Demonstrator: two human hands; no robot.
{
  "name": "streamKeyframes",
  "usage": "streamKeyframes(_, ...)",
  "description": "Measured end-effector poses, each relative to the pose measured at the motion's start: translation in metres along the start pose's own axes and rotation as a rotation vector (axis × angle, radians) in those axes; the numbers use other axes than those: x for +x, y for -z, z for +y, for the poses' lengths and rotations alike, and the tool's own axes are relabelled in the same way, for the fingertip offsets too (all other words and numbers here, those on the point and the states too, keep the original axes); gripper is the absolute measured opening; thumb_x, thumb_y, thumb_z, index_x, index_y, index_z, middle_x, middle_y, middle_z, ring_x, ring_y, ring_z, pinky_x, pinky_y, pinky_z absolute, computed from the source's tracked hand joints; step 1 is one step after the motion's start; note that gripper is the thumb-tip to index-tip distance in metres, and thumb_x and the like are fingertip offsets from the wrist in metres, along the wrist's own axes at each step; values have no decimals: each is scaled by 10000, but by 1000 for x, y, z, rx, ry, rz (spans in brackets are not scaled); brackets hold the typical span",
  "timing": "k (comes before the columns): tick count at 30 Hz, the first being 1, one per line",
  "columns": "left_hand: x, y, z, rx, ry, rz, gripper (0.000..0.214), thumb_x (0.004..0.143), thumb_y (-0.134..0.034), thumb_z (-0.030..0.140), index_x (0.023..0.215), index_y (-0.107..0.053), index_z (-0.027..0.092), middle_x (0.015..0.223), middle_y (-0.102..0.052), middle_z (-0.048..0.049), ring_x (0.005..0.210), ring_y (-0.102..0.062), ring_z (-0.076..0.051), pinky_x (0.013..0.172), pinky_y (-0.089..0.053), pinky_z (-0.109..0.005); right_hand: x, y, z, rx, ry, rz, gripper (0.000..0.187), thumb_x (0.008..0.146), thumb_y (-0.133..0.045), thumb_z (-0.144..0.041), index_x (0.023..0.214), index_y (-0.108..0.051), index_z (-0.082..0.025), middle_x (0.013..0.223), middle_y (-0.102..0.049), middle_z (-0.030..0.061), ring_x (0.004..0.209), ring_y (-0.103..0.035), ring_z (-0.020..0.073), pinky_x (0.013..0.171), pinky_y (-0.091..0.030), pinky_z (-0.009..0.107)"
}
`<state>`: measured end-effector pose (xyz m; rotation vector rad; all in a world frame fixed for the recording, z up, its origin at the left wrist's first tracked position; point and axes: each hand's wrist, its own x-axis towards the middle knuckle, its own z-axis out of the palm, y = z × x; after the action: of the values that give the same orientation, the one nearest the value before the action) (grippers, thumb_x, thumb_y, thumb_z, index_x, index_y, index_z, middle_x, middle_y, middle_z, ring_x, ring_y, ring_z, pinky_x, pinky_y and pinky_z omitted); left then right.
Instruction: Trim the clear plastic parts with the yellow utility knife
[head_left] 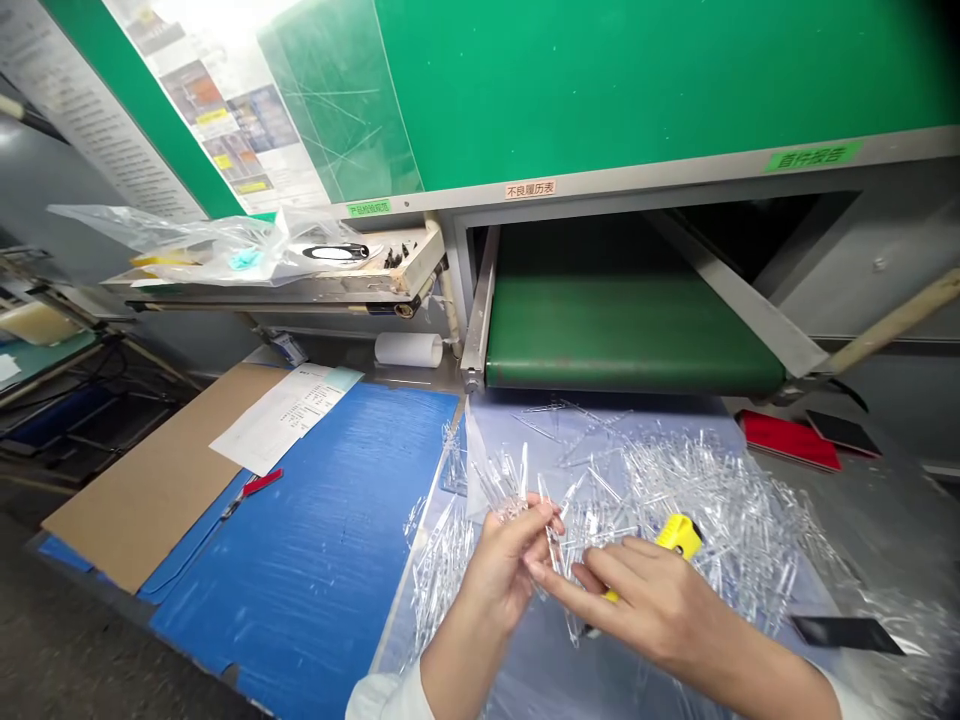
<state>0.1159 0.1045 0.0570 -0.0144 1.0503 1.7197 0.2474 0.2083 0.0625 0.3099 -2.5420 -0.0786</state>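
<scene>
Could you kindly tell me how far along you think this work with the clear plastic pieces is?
It looks early. Done: perhaps only the small bunch lying apart beside the blue mat. In hand: the left hand holds a cluster of clear plastic pieces, and the right hand reaches to them. Remaining: the large heap beyond, around the yellow tool.
</scene>
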Motion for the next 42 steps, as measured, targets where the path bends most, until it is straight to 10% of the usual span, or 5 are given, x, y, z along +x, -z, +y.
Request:
streamKeyframes(8,2,3,-4,58,-145,48,247,683,-762,286,725,-571,136,618,-609,16,382,-305,-9,477,-285,-199,-11,-8,-36,946,-978,-261,167,879,-515,-314,800,-622,-213,606,-653,-21,545,-606,139,525,-446,231)
streamKeyframes(15,-2,8,-12,9,-6,-55,368,610,-815,351,740,-526,165,527,-453,77,470,-398,-47,561,-353,-209,-1,-7,-20,1025,-1256,-116,363,930,-372,-466,790,-571,-197,727,-672,30,445,-459,106,473,-384,245)
streamKeyframes(22,-9,7,-35,105,241,-166,425,442,-868,244,682,-529,155,499,-458,63,402,-366,-49,476,-344,-226,16,6,-8,958,-1208,-87,356,904,-384,-514,766,-543,-226,934,-698,63,537,-563,140,518,-438,262)
streamKeyframes(32,-3,32,10,332,-197,185,296,629,-781,388,680,-601,158,503,-446,75,466,-352,-52,493,-279,-192,-23,27,37,677,-869,-476,330,884,-454,-401,653,-611,-224,638,-632,21,574,-584,185,548,-426,295)
streamKeyframes(42,-33,3,-4,631,77,-276,217,642,-778,328,772,-718,165,648,-622,-7,641,-556,-141,644,-420,-241,10,39,34,894,-737,-501,333,906,-486,-358,620,-583,-217,534,-421,-54,506,-390,109,490,-304,234)
